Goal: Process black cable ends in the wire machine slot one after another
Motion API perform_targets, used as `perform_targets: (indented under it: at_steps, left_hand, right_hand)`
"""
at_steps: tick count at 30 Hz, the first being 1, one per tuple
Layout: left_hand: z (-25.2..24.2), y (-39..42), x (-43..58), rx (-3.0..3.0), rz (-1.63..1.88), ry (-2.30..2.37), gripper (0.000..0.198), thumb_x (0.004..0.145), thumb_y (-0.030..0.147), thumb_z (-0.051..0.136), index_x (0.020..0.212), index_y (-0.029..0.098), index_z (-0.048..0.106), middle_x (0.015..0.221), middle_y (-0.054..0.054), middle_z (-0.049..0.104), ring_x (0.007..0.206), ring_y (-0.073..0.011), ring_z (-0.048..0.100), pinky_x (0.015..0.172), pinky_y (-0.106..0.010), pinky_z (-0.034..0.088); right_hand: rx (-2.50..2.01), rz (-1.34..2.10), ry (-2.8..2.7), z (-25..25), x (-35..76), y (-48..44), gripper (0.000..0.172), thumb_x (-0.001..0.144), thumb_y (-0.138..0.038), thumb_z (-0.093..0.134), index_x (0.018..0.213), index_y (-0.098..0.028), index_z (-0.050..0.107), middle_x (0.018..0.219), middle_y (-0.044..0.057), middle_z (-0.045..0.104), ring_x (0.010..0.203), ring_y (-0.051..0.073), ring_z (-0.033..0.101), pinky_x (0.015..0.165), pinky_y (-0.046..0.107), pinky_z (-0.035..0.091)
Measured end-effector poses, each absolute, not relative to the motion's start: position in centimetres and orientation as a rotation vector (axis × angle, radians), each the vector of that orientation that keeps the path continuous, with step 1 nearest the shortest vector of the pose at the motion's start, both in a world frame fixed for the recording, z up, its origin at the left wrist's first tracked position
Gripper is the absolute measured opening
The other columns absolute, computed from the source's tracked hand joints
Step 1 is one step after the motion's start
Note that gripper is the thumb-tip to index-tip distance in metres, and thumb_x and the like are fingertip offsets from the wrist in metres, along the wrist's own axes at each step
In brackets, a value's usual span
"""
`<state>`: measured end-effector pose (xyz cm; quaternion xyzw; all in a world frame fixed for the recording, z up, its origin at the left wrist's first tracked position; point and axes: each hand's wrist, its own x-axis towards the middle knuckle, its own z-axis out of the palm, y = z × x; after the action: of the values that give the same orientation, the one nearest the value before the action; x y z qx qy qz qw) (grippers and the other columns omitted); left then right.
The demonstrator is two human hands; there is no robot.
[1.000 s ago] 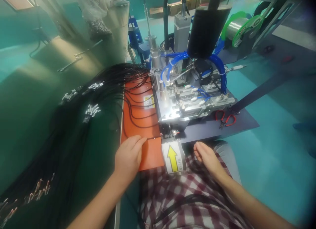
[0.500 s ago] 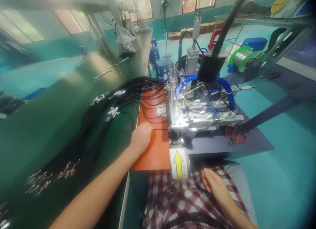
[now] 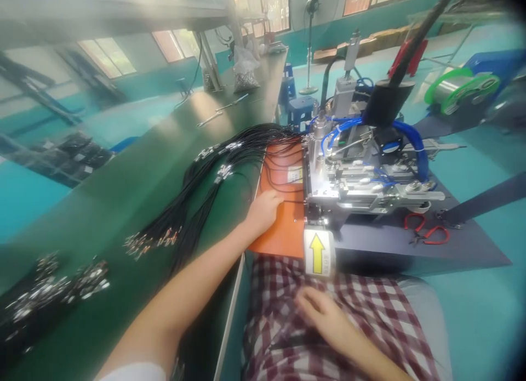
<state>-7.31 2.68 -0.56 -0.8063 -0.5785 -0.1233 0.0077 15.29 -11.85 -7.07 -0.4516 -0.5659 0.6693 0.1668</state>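
Observation:
My left hand (image 3: 265,212) rests over the orange plate (image 3: 283,241), its fingers closed on a black cable (image 3: 293,202) that runs to the edge of the machine (image 3: 357,178). More black cables (image 3: 250,133) lead from the machine across the plate onto the green table in a thick bundle. My right hand (image 3: 320,311) hovers above my checked clothing, slightly blurred. Its fingers are curled in, and I cannot make out whether anything is between them. Between the hands, a white part with a yellow arrow (image 3: 318,253) sticks out from the machine's front.
Bunches of cable ends (image 3: 154,239) and a blurred heap of metal-tipped pieces (image 3: 57,288) lie on the green table (image 3: 135,189). Red-handled cutters (image 3: 427,232) rest on the machine's grey base. A green-rimmed wire spool (image 3: 462,90) stands at the right, below a dark slanting pole (image 3: 429,33).
The view has swung left, so the scene sits further right. My right hand has moved left and away from the machine, over my lap. My left hand stays at the cable on the plate.

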Motion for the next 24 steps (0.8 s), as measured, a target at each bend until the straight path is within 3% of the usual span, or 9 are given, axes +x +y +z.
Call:
perform_targets:
  at_steps: [3, 6, 9, 13, 19, 24]
  left_hand:
    - [-0.4, 2.6, -7.1, -2.535, -0.342, -1.827, 0.019, 0.093, 0.026, 0.057, 0.107, 0.015, 0.062, 0.108, -0.007, 0.064, 0.098, -0.0191, 0.062, 0.084, -0.039, 0.054]
    - [-0.2, 2.6, -6.9, -2.547, -0.356, -1.823, 0.018, 0.093, 0.025, 0.056, 0.107, 0.015, 0.062, 0.108, -0.007, 0.064, 0.098, -0.019, 0.062, 0.084, -0.039, 0.054]
    - [0.0, 2.7, -6.9, -2.567, -0.409, -1.801, 0.021, 0.093, 0.014, 0.051, 0.111, 0.015, 0.062, 0.107, -0.007, 0.065, 0.1, -0.0195, 0.062, 0.086, -0.038, 0.053]
    - [0.2, 2.8, -7.1, -2.589, -0.443, -1.796, 0.039, 0.089, 0.003, 0.037, 0.118, 0.014, 0.061, 0.109, -0.01, 0.067, 0.103, -0.0221, 0.061, 0.089, -0.038, 0.053]
    - [0.9, 2.9, -7.3, -2.636, -0.395, -1.803, 0.043, 0.087, 0.004, 0.035, 0.122, 0.013, 0.058, 0.117, -0.012, 0.066, 0.108, -0.0234, 0.061, 0.095, -0.04, 0.051]
    - [1.3, 3.1, -7.4, -2.685, -0.384, -1.808, 0.041, 0.087, 0.005, 0.036, 0.119, 0.013, 0.059, 0.118, -0.012, 0.066, 0.112, -0.0238, 0.06, 0.098, -0.041, 0.049]
  right_hand:
    - [-1.157, 2.097, -1.591, -5.4, 12.0, -12.4, 0.03, 0.089, -0.047, 0.049, 0.091, -0.019, 0.06, 0.081, 0.002, 0.06, 0.077, 0.018, 0.058, 0.074, 0.029, 0.044]
    - [-1.122, 2.218, -1.542, -5.2, 9.5, -13.3, 0.032, 0.083, -0.042, 0.059, 0.104, -0.017, 0.059, 0.098, 0.007, 0.065, 0.087, 0.021, 0.062, 0.079, 0.032, 0.046]
    - [-1.082, 2.295, -1.481, -5.7, 8.3, -14.1, 0.029, 0.079, -0.031, 0.063, 0.102, -0.016, 0.056, 0.087, 0.005, 0.065, 0.076, 0.019, 0.066, 0.069, 0.029, 0.049]
    - [-1.058, 2.273, -1.423, -4.6, 9.7, -14.0, 0.013, 0.084, -0.022, 0.052, 0.096, -0.017, 0.053, 0.07, -0.001, 0.061, 0.056, 0.013, 0.062, 0.059, 0.025, 0.047]
    - [-1.163, 1.915, -1.703, -0.2, 13.7, -12.1, 0.021, 0.09, -0.02, 0.042, 0.101, -0.019, 0.06, 0.07, -0.001, 0.065, 0.057, 0.013, 0.06, 0.058, 0.024, 0.045]
    - [-1.233, 1.664, -1.757, 2.5, 15.2, -10.7, 0.022, 0.092, -0.021, 0.041, 0.109, -0.02, 0.055, 0.07, -0.001, 0.064, 0.061, 0.014, 0.059, 0.061, 0.026, 0.045]
